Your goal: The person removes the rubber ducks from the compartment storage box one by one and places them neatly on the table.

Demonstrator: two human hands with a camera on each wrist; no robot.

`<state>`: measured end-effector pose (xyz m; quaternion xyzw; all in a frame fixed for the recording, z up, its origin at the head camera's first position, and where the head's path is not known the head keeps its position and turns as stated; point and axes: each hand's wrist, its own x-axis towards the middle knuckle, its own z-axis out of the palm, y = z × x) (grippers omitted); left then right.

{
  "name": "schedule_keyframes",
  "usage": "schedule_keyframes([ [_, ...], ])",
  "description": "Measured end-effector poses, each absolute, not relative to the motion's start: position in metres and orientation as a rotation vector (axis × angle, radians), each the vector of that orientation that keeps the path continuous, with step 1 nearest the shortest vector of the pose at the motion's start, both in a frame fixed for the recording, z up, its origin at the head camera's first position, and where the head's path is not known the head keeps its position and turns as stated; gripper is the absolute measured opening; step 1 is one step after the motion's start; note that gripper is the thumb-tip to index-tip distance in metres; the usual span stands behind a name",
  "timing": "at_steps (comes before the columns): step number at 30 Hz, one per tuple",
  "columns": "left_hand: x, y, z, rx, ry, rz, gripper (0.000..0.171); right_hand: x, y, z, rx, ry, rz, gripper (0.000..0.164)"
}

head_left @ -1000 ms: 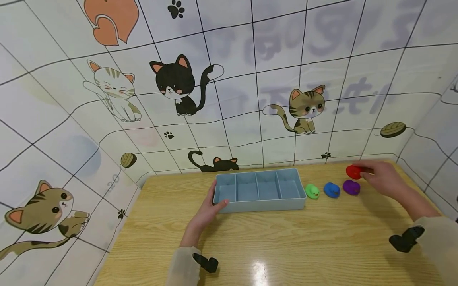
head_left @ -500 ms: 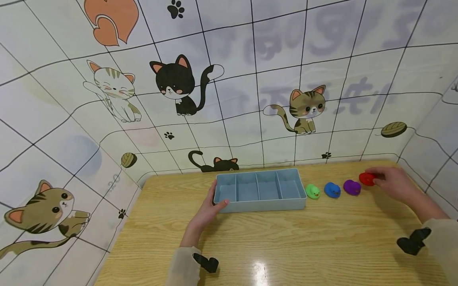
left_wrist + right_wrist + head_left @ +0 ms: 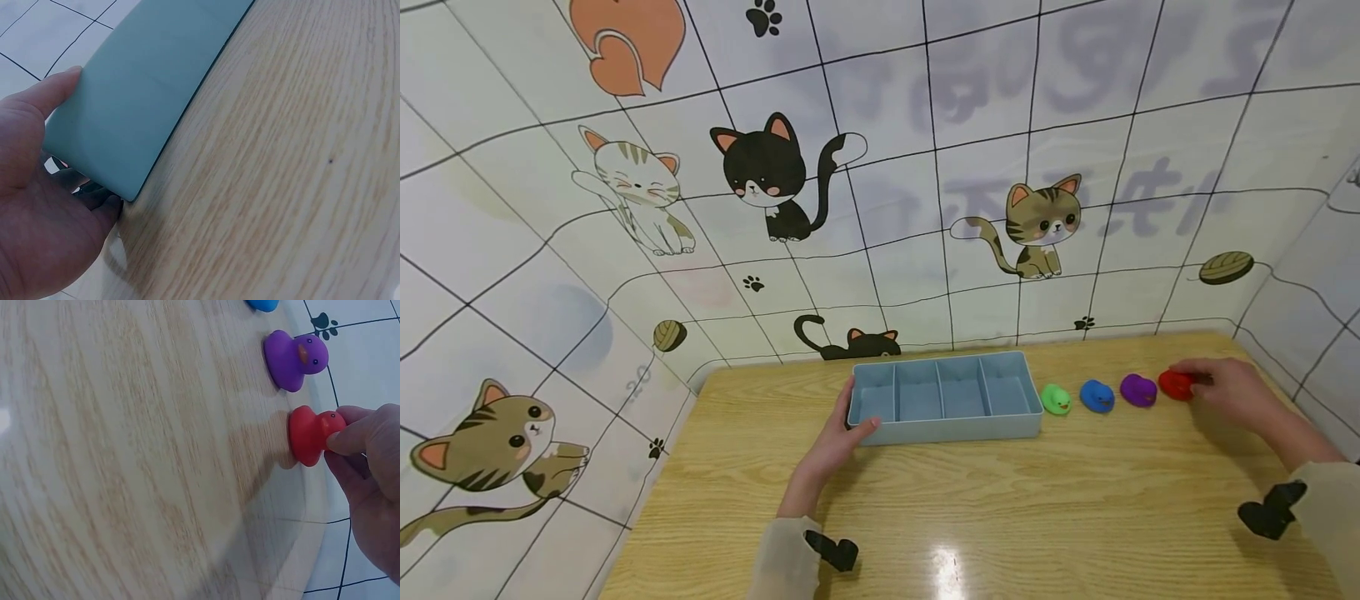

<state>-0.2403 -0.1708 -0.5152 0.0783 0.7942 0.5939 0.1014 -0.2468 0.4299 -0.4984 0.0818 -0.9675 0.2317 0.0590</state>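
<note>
My right hand (image 3: 1240,392) pinches the head of a red rubber duck (image 3: 305,435) between thumb and fingers, at the right end of a row of ducks. Beside it stands a purple rubber duck (image 3: 1138,390), then a blue one and a green one toward the box. With my left hand (image 3: 835,437) I grip the left end of a blue-grey divided box (image 3: 955,429), thumb on its front wall and fingers around the end, as the left wrist view also shows. The box's compartments hold nothing.
The blue rubber duck (image 3: 1097,397) and green rubber duck (image 3: 1056,400) sit just right of the box. All stand on a wood-grain table (image 3: 1000,517). A white wall covering (image 3: 895,208) with cat drawings rises behind the table and at both sides.
My right hand has carried the red duck to the right and down, from behind the purple duck to the row's right end. The left hand and box stay put.
</note>
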Motion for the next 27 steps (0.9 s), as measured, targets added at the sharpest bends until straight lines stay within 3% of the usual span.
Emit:
schedule_keyframes([
  [18,-0.2420,-0.1726,-0.5163,0.211,2.334,1.750,0.090,-0.2478,0.4369,-0.4908,0.429,-2.867,0.527,0.030],
  [27,-0.2417,-0.1723,-0.5170,0.230,2.329,1.756,0.090,-0.2452,0.4386,-0.4909,0.380,-2.922,0.609,0.036],
])
